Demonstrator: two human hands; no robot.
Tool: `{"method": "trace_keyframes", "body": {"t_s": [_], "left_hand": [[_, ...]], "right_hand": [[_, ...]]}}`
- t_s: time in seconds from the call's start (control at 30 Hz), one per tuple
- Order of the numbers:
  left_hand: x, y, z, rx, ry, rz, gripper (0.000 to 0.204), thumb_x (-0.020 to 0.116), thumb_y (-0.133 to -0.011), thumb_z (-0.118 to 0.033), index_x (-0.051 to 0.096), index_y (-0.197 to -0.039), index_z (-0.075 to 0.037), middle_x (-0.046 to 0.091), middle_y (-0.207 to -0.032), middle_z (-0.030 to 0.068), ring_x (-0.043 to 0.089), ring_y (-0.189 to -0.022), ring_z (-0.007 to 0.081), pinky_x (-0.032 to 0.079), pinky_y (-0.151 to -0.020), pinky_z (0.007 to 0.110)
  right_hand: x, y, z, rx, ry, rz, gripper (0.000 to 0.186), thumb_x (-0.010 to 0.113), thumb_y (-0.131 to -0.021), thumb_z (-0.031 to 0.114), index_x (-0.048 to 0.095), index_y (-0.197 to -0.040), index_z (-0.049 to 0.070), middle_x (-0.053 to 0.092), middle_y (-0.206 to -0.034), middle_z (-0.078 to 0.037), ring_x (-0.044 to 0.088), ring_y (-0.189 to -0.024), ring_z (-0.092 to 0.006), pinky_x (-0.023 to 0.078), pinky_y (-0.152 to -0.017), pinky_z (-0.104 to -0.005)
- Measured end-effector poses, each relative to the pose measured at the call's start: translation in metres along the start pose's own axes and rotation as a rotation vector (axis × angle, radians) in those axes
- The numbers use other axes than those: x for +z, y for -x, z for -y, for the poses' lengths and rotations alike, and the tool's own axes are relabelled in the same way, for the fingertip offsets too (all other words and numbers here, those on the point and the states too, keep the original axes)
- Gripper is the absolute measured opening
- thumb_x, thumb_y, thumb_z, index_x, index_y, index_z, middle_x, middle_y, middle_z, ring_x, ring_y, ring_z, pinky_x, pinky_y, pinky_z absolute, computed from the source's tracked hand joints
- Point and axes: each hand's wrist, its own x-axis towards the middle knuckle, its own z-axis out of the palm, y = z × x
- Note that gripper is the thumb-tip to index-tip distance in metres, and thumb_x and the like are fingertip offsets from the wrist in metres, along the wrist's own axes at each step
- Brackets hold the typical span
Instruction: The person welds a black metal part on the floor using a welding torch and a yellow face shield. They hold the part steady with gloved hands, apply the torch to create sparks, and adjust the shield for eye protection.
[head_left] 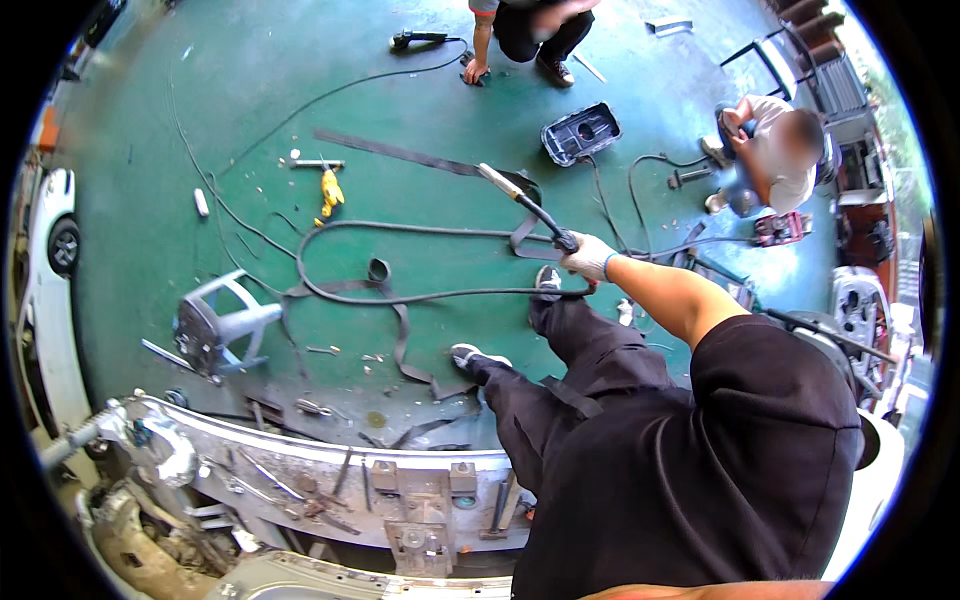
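Observation:
My right hand (pixel 585 258), in a white glove, is closed around the black grip of a long hand tool (pixel 540 218) with a pale, silvery end pointing up and away to the left. A thick black cable (pixel 430 298) loops from around that hand across the green floor. Flat dark straps (pixel 400 340) lie under and beside the loop. Only skin of my left arm (pixel 680 590) shows at the bottom edge; that hand is out of view. My two shoes stand on the floor below the cable.
A person (pixel 540 30) crouches at the top near a grinder (pixel 420 38); another (pixel 775 160) sits at right near a red-black machine (pixel 785 228). A black case (pixel 580 132), yellow drill (pixel 330 190), overturned stool (pixel 225 320), white car (pixel 50 270) and metal bench (pixel 330 450) with tools surround me.

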Motion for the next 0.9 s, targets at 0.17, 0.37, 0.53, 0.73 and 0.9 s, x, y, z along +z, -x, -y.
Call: {"method": "trace_keyframes", "body": {"t_s": [0.17, 0.37, 0.53, 0.73, 0.9], "left_hand": [[0.054, 0.044, -0.159, 0.176, 0.085, 0.239, 0.057, 0.066, -0.099, -0.046, 0.061, -0.139, -0.005, 0.067, -0.136, 0.0147, 0.063, -0.120, 0.0277, 0.053, -0.101, 0.039], [0.154, 0.054, -0.305, 0.394, 0.097, 0.587, 0.059, 0.067, -0.099, -0.045, 0.060, -0.142, -0.006, 0.066, -0.138, 0.0134, 0.063, -0.120, 0.0251, 0.053, -0.102, 0.037], [0.228, 0.023, -0.400, 0.465, 0.047, 0.802, 0.060, 0.069, -0.098, -0.044, 0.059, -0.144, -0.006, 0.066, -0.139, 0.0122, 0.062, -0.120, 0.0230, 0.054, -0.102, 0.036], [0.304, -0.055, -0.494, 0.514, -0.043, 0.959, 0.062, 0.070, -0.098, -0.043, 0.057, -0.147, -0.006, 0.065, -0.141, 0.0109, 0.062, -0.121, 0.0204, 0.054, -0.102, 0.035], [0.399, -0.169, -0.603, 0.628, -0.049, 1.073, 0.064, 0.071, -0.098, -0.042, 0.056, -0.149, -0.006, 0.064, -0.142, 0.0097, 0.062, -0.121, 0.0183, 0.054, -0.103, 0.033]], "right_hand": [[-0.063, -0.023, -0.054, 0.103, -0.195, -0.084, 0.050, 0.074, -0.077, 0.027, 0.065, -0.123, 0.009, 0.072, -0.092, -0.013, 0.072, -0.089, -0.0271, 0.057, -0.079, -0.0418], [-0.085, -0.039, -0.145, 0.180, -0.265, -0.289, 0.039, 0.072, -0.073, 0.028, 0.067, -0.107, 0.010, 0.073, -0.102, -0.019, 0.070, -0.099, -0.0384, 0.055, -0.089, -0.0463], [-0.089, -0.028, -0.183, 0.264, -0.309, -0.302, 0.029, 0.070, -0.076, 0.025, 0.069, -0.103, 0.014, 0.074, -0.105, -0.017, 0.070, -0.101, -0.0403, 0.055, -0.086, -0.0483], [-0.060, -0.007, -0.217, 0.462, -0.434, -0.364, 0.032, 0.071, -0.077, 0.025, 0.071, -0.107, 0.015, 0.075, -0.106, -0.015, 0.071, -0.102, -0.0388, 0.055, -0.086, -0.0471], [-0.055, 0.015, -0.177, 0.600, -0.626, -0.527, 0.035, 0.076, -0.079, 0.037, 0.072, -0.107, 0.016, 0.075, -0.098, -0.014, 0.072, -0.096, -0.0359, 0.055, -0.085, -0.0452]]}}
